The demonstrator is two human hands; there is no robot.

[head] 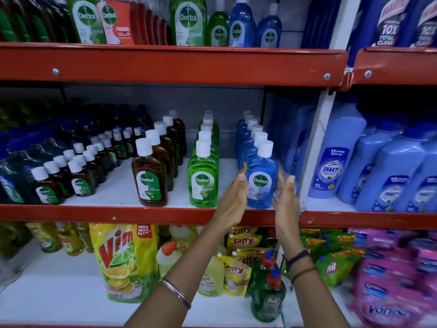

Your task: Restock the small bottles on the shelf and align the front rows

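Observation:
On the middle shelf (142, 213) stand rows of Dettol bottles. The front blue bottle (261, 176) heads a row at the right, upright at the shelf's front lip. My left hand (233, 200) is open beside its left side and my right hand (285, 197) is open beside its right side, palms facing each other; neither hand clearly grips it. A green bottle row (203, 178) and a brown bottle row (149, 176) stand to the left. Several small brown bottles (78, 176) fill the left part in two lines.
Large blue Shakti bottles (335, 162) stand right of the white upright post (314, 143). The shelf above holds more Dettol bottles (186, 20). Below are a Vim pouch (123, 259), Giffy packs (243, 242) and green Pril bottles (267, 292).

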